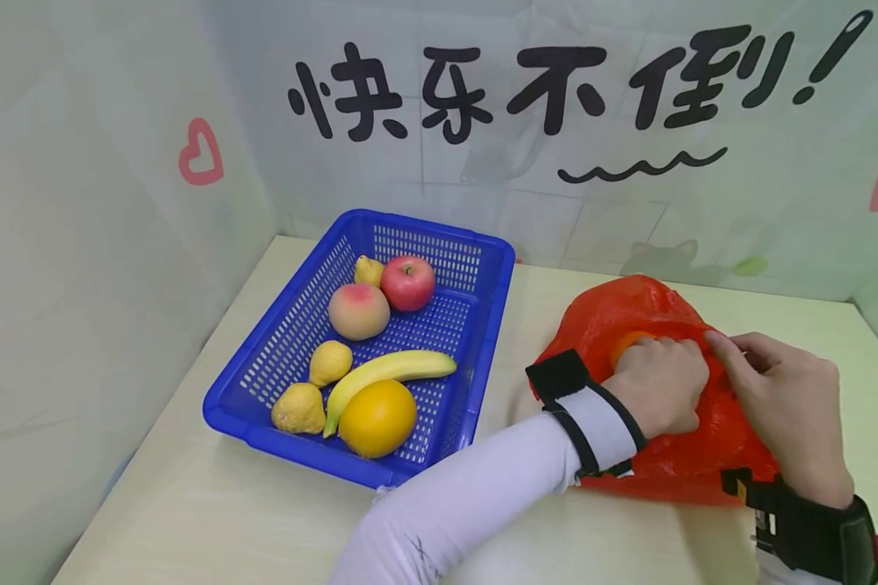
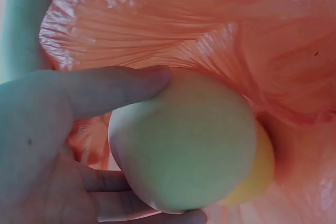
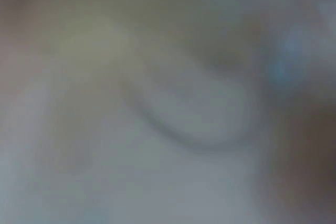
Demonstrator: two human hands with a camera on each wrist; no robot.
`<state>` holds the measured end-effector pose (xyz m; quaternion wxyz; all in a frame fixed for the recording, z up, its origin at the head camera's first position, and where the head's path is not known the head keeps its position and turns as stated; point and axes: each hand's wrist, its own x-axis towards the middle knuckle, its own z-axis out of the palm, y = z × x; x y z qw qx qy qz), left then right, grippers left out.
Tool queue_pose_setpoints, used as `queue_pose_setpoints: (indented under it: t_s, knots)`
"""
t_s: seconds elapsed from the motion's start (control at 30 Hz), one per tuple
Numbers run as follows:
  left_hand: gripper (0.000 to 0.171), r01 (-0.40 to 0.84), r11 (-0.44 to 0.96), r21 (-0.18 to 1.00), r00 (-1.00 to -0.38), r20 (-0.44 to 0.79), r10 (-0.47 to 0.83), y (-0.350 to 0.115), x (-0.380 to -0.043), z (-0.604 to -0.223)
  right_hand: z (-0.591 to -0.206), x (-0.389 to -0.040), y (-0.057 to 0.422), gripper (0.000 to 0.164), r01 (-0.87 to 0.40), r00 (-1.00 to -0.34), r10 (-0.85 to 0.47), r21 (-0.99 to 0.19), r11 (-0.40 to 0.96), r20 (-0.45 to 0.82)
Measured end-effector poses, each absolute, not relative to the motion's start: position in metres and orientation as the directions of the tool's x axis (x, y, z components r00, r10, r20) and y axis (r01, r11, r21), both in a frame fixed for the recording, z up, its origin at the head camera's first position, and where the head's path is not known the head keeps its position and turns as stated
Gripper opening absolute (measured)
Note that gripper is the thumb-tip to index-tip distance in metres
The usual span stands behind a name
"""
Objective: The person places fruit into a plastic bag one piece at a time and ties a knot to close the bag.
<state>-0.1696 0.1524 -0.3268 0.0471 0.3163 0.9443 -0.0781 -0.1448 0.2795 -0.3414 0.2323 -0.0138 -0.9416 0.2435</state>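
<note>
A red plastic bag [image 1: 615, 305] lies on the right of the table with its mouth spread. My left hand [image 1: 662, 382] reaches into that mouth; in the left wrist view its thumb and fingers curl round a pale, round fruit [image 2: 184, 140]. The hand hides this fruit in the head view. Behind it, a yellow-orange fruit [image 2: 262, 169] sits in the bag. My right hand [image 1: 790, 398] pinches the bag's rim between thumb and fingers, just right of the left hand. The right wrist view is too blurred to show detail.
Left of the bag stands a blue basket [image 1: 493, 325]. In it lie a red apple [image 1: 408, 283], a peach [image 1: 359, 311], a banana [image 1: 410, 365], an orange-yellow round fruit [image 1: 378, 418] and several small yellow fruits [image 1: 330, 362]. A printed cloth [image 1: 483, 219] hangs behind the table.
</note>
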Motion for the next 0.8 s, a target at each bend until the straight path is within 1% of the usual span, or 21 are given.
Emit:
queue_pose_setpoints:
  t_s: [0.13, 0.27, 0.57, 0.8]
  knots:
    - [0.033, 0.595, 0.802, -0.056, -0.8, -0.137, 0.584, 0.152, -0.17, -0.331, -0.34, -0.145, 0.28, 0.028, -0.087, -0.894, 0.134, -0.461, 0.883, 0.426]
    - [0.032, 0.588, 0.808, -0.03, -0.803, -0.143, 0.579, 0.153, -0.169, -0.338, -0.34, -0.145, 0.28, 0.031, -0.066, -0.905, 0.144, -0.468, 0.881, 0.399]
    - [0.036, 0.569, 0.822, -0.027, -0.815, -0.153, 0.559, 0.159, -0.169, -0.349, -0.34, -0.143, 0.279, 0.033, -0.052, -0.912, 0.151, -0.474, 0.879, 0.381]
    - [0.03, 0.594, 0.805, -0.012, -0.796, -0.156, 0.585, 0.161, -0.171, -0.352, -0.339, -0.144, 0.28, 0.035, -0.035, -0.92, 0.157, -0.476, 0.879, 0.359]
